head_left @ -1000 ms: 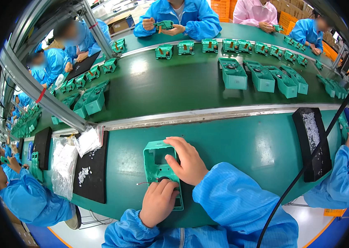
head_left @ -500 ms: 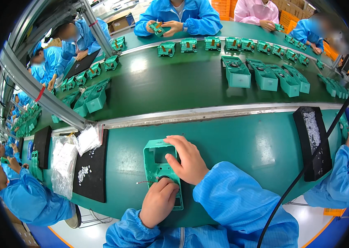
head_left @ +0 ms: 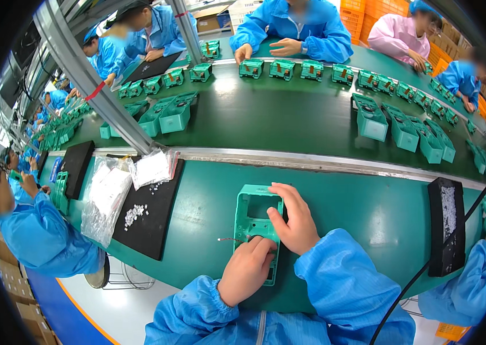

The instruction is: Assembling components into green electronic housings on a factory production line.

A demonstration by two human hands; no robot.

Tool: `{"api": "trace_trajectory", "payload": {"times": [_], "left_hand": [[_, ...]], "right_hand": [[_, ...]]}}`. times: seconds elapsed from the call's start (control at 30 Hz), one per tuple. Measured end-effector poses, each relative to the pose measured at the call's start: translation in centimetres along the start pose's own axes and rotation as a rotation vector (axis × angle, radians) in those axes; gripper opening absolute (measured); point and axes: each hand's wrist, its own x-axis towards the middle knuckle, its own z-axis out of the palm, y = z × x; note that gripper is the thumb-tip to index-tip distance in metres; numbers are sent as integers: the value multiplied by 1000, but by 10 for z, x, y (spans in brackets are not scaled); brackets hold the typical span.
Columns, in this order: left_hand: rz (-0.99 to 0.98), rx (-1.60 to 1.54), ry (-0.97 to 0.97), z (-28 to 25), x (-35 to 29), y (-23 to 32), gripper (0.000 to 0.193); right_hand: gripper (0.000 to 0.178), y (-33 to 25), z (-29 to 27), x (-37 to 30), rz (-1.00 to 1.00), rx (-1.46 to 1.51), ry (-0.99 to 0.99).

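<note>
A green plastic housing (head_left: 245, 208), an open frame with a rectangular cutout near its far end, lies flat on the table in front of me. My left hand (head_left: 249, 265) is closed, its fingertips bent down into the housing over a round black part (head_left: 253, 237), mostly hidden under them. Thin wire leads (head_left: 230, 239) with a small white connector stick out past the housing's left wall. Against the right wall, my right hand (head_left: 296, 221) grips the housing, with thumb and fingers at its far right corner.
A black mat (head_left: 154, 224) at left bears small clear pieces and plastic bags (head_left: 106, 198). A black tray (head_left: 443, 230) of similar pieces stands right, crossed by a black cable (head_left: 412, 276). Beyond the metal rail, green housings (head_left: 369, 118) and assembled units (head_left: 312, 70) line the belt. Co-workers sit around.
The whole view has swung, shifting the scene rightward. My hands keep nearly the same hold on the housing. Across the belt, a co-worker has put down the green unit they were holding.
</note>
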Motion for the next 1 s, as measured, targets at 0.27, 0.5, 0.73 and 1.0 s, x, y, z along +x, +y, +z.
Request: {"api": "trace_trajectory", "payload": {"times": [0.27, 0.5, 0.73, 1.0], "left_hand": [[-141, -257, 24, 4, 1, -8, 20], [-74, -99, 49, 6, 0, -8, 22], [-157, -636, 285, -25, -24, -16, 18], [-247, 113, 805, -95, -50, -112, 13]], "right_hand": [[36, 6, 0, -1, 13, 12, 6], [36, 5, 1, 1, 8, 7, -17], [39, -4, -4, 8, 4, -34, -27], [10, -24, 4, 90, -815, -818, -664]]}}
